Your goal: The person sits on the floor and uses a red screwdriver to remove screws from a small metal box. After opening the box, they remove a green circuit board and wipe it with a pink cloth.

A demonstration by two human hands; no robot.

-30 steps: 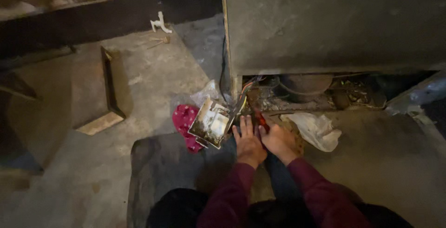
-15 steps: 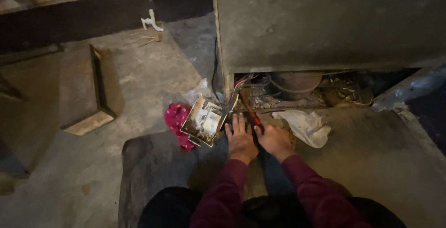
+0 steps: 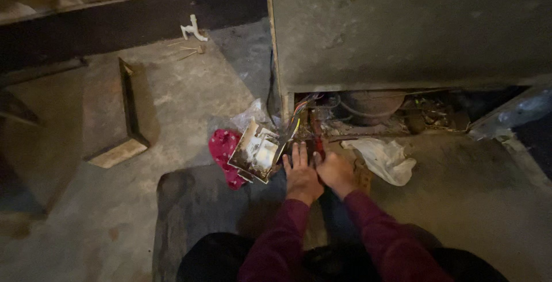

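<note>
Nearest the camera, dark red sleeves run forward from the knees to two hands held close together on the concrete floor (image 3: 172, 104). The left hand (image 3: 300, 173) lies flat with its fingers spread, just beside a tilted metal electrical box (image 3: 257, 152) with a pale part inside. The right hand (image 3: 335, 170) is curled around a red-handled tool (image 3: 318, 144), probably pliers; its working end is too dark to make out, and how firm the grip is cannot be told for certain. Compared with a second ago both hands sit in nearly the same spot at the base of the appliance, so the work at the wiring looks ongoing rather than finished.

Left of the box lies a crumpled pink cloth (image 3: 224, 152), partly under it, with a clear plastic bag (image 3: 250, 115) behind. Right of the hands is a white plastic bag (image 3: 382, 158). Beyond them, the open bottom bay of a large grey metal cabinet (image 3: 402, 29) shows coloured wires (image 3: 302, 112) and a round dark compressor (image 3: 371, 104), dusty and crowded, leaving little room to reach. Farther left a wooden block (image 3: 123, 132) rests on the floor, and a small white fitting (image 3: 194, 29) lies by the dark wall base.
</note>
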